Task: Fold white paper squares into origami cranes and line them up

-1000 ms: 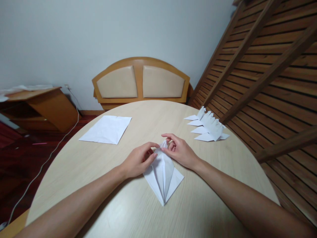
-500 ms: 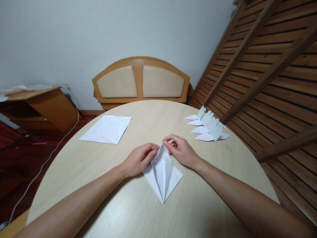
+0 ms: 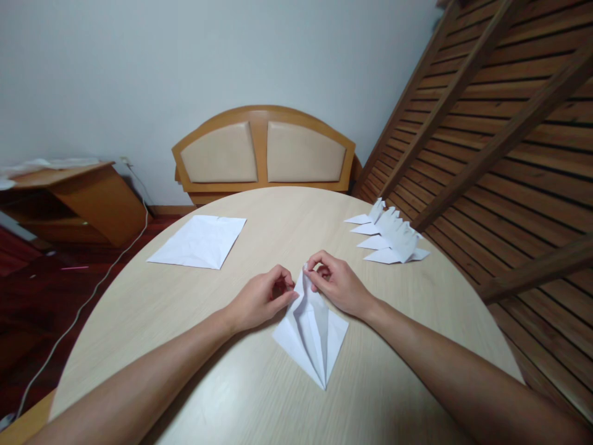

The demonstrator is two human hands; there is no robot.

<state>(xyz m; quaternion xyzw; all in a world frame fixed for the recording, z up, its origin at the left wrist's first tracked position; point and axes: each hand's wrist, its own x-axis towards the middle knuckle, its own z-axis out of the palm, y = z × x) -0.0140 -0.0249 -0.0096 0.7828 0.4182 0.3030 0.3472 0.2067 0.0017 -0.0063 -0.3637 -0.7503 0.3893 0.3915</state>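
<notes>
A partly folded sheet of white origami paper (image 3: 312, 330) lies in front of me, its narrow point toward me and a flap raised at the far end. My right hand (image 3: 340, 284) pinches the raised far tip between thumb and fingers. On the left edge of the same flap, my left hand (image 3: 266, 296) closes its thumb and bent fingers. Parts of the paper's upper edges are hidden behind the fingers.
White paper sheets (image 3: 199, 244) lie flat on the left of the round table (image 3: 241, 395). Several folded paper birds (image 3: 393, 238) stand in a row at the right edge. Beyond are a headboard (image 3: 262, 148), a slatted wooden screen (image 3: 509, 154) and a cabinet (image 3: 102, 204).
The paper's near point has swung slightly to the right and toward me. My left fingers have shifted along the flap's left edge, which now bends inward. The right hand keeps its pinch.
</notes>
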